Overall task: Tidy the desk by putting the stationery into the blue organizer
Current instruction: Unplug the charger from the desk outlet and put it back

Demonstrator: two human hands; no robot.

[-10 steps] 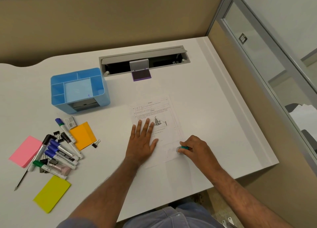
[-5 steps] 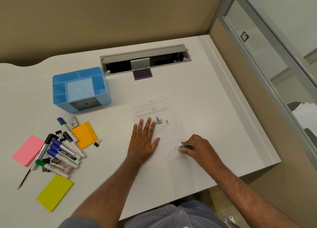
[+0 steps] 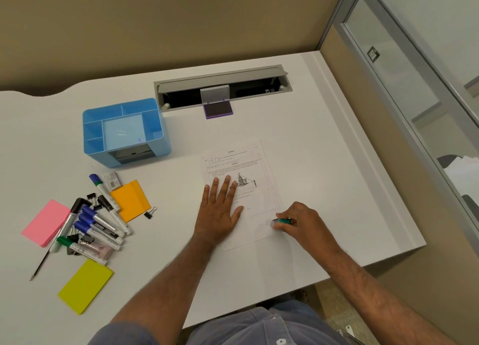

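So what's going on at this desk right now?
A person sits at a white desk. The left hand lies flat on a printed sheet, holding it down, while the right hand grips a small green-handled stamp pressed near the sheet's lower corner. An open purple ink pad sits farther back. The blue organizer looks empty; markers, sticky notes and binder clips lie loose beside it.

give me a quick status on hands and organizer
Left hand flat on printed paper sheet. Right hand grips small green-handled stamp. Blue plastic organizer empty.
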